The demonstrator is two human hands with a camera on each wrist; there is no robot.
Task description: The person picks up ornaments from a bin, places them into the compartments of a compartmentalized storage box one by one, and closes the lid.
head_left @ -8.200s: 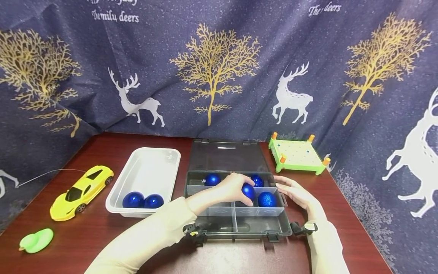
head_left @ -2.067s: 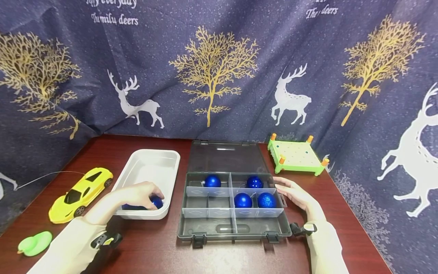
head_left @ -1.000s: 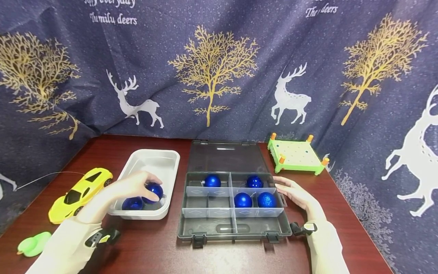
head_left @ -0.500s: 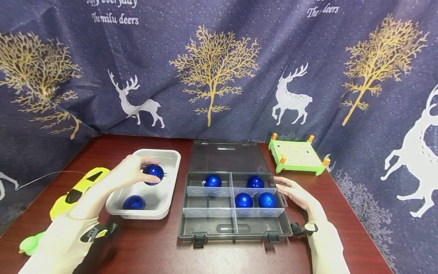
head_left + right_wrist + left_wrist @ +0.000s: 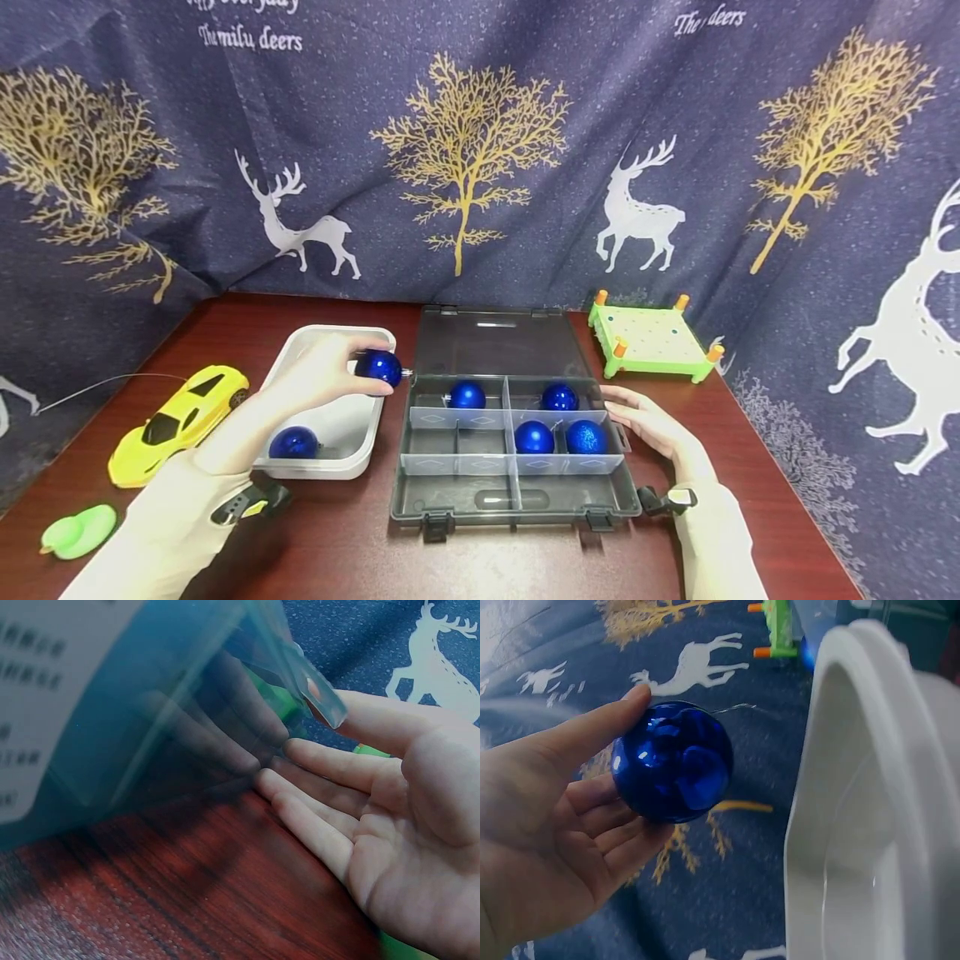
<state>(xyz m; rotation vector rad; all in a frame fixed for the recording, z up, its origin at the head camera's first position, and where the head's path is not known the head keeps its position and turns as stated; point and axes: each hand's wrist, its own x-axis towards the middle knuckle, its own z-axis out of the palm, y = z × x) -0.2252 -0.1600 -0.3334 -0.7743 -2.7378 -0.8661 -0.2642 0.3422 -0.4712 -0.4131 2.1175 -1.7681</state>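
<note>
My left hand [image 5: 315, 379] pinches a shiny blue Christmas ball [image 5: 381, 371] between thumb and fingers, above the right rim of the white tray [image 5: 318, 472]. In the left wrist view, the ball's metal cap and thin wire point away from the palm. Another blue ball [image 5: 294, 442] lies in the tray's near left corner. The grey divided organizer box [image 5: 517, 518] holds a matte ball [image 5: 467, 396] back left, a shiny ball [image 5: 559, 397] back right, and a matte ball [image 5: 534, 437] beside a glitter ball [image 5: 587, 437] in the middle right. My right hand [image 5: 648, 425], fingers extended, touches the box's right side.
The box's lid [image 5: 495, 342] lies back behind it. A yellow toy car [image 5: 180, 425] and a green toy duck [image 5: 78, 532] sit at the left. A green pegged stand [image 5: 652, 340] stands back right, before the patterned cloth [image 5: 480, 167].
My left hand earlier lowered a matte ball into the box's middle right, then returned to the tray. It has lifted a shiny ball out and moved it right. My right hand stays put.
</note>
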